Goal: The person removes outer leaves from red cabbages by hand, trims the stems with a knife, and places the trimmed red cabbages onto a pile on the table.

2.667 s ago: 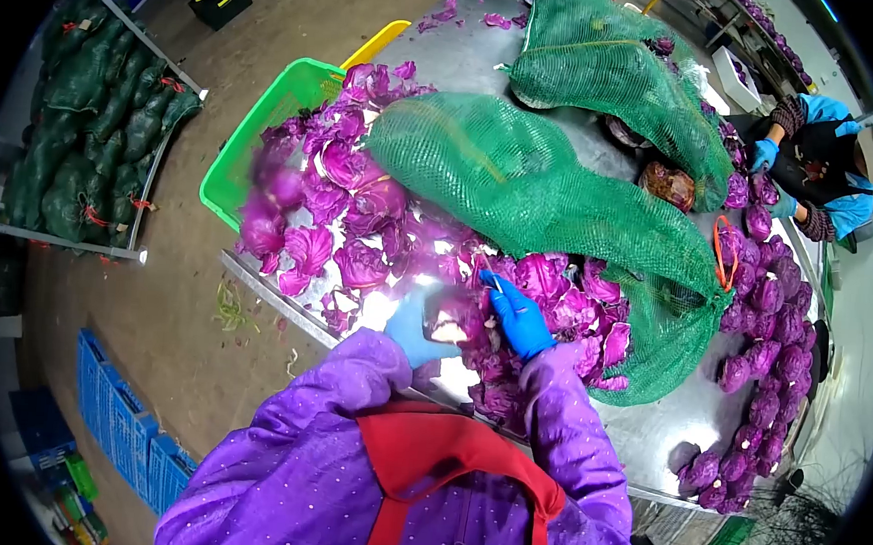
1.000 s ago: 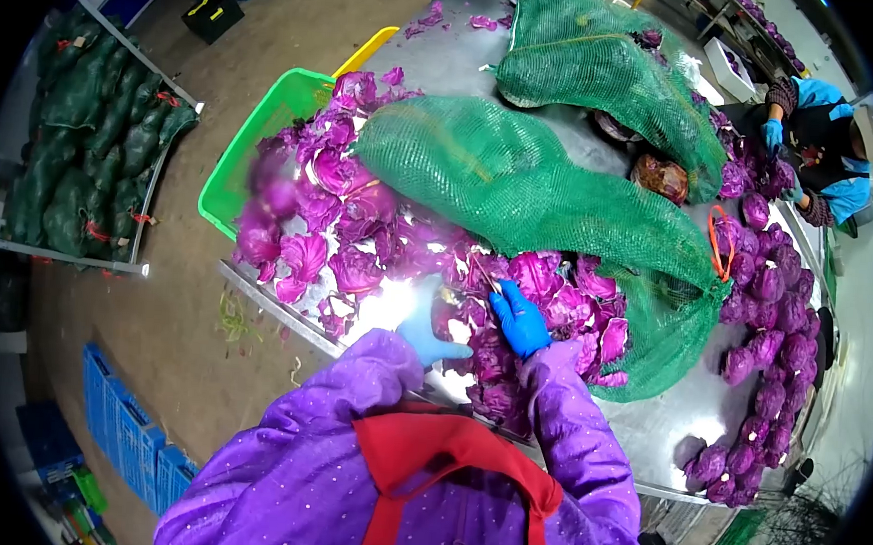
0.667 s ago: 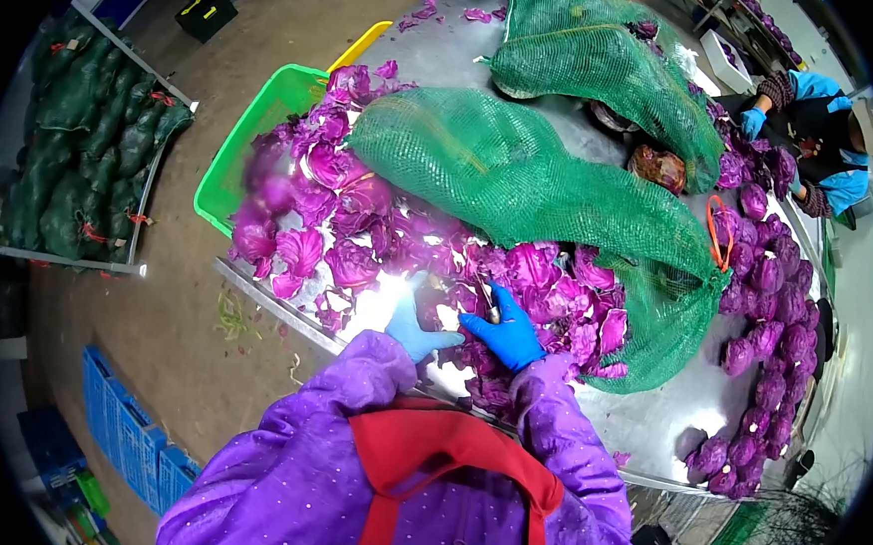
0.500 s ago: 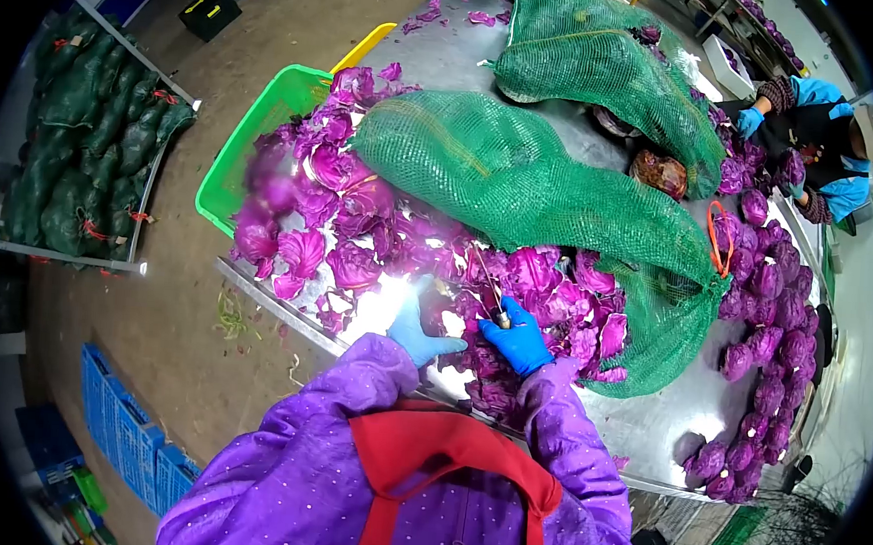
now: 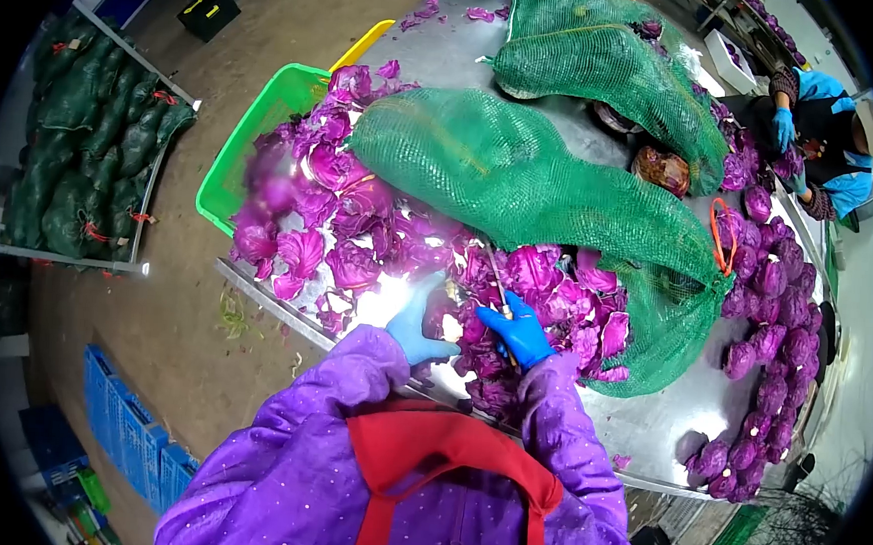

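Observation:
My left hand point(image 5: 415, 323), in a blue glove, is curved with thumb and fingers wide apart around a dark red cabbage point(image 5: 441, 306); glare and blur hide part of this grip. My right hand point(image 5: 519, 334), also gloved in blue, is closed on the handle of a knife point(image 5: 497, 273). The knife's thin blade points away from me, over the cabbage leaves. Loose purple leaves point(image 5: 541, 284) with pale ribs lie heaped around both hands. Just beyond them stretches a full green mesh sack point(image 5: 523, 173), tied with an orange-red string.
A green crate point(image 5: 225, 165) heaped with leaves stands at the left. Another mesh sack point(image 5: 609, 68) lies farther back. Many cabbage heads point(image 5: 772, 343) line the table's right side, where a co-worker point(image 5: 832, 147) in blue gloves handles cabbages. A cart point(image 5: 146, 200) holds stacked sacks.
My right hand has turned and shifted slightly, so more of the knife blade shows. My left hand has moved only a little. The co-worker's hand has moved toward a cabbage.

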### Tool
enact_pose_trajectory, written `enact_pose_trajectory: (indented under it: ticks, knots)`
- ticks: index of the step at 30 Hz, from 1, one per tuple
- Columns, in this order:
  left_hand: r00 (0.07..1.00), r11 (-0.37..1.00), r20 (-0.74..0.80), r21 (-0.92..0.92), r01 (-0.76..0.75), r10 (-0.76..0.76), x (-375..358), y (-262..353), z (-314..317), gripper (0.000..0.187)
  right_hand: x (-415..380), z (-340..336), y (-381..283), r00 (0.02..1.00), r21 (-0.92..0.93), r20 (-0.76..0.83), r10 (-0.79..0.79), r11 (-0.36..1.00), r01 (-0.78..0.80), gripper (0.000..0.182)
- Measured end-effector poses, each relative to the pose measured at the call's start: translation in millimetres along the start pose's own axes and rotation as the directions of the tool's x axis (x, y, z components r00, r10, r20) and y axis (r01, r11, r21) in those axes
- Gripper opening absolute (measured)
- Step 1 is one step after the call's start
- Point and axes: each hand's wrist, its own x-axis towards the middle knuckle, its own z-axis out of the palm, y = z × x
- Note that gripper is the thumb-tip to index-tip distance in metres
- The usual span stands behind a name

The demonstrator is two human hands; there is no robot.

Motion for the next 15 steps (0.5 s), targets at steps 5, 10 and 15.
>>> enact_pose_trajectory:
  ticks: [5, 10, 15]
  knots:
    - [0.988, 0.986, -0.151, -0.165, 0.004, -0.029, -2, 0, 18, 0.117, 7, -1, 2, 0.999, -0.049, 0.046, 0.029, 0.998, -0.027, 0.037]
    - [0.981, 0.918, -0.174, -0.397, 0.004, -0.079, 0, -8, 25, 0.106, 19, 3, 37, 0.979, -0.213, -0.086, -0.186, 0.963, 0.165, 0.030]
    - [0.983, 0.959, -0.170, -0.284, 0.016, -0.067, 9, -2, 21, 0.103, 19, 9, 38, 0.932, -0.362, -0.182, -0.315, 0.902, 0.235, 0.030]
